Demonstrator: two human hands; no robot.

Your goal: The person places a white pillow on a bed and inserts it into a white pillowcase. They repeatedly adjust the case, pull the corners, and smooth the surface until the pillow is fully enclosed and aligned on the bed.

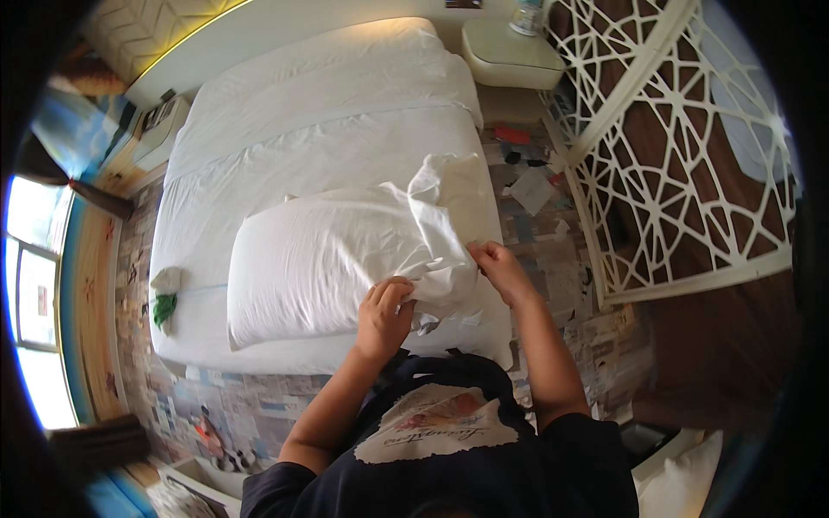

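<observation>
A plump white pillow in a white pillowcase (311, 259) lies crosswise on the near part of the bed. At its right end the case's loose cloth is bunched, with a folded flap standing up toward the far side. My left hand (386, 315) is closed on the pillowcase's near edge, its fingers curled into the cloth. On the right, my right hand (499, 269) pinches the edge of the loose end between thumb and fingers. Folds hide some fingertips of both hands.
Beneath the pillow is a bed (345, 138) with a white sheet. A green and white cloth (164, 306) lies at its left edge. A pale nightstand (509, 56) stands at the far right, near a white lattice screen (665, 147). Papers (531, 190) lie on the patterned floor.
</observation>
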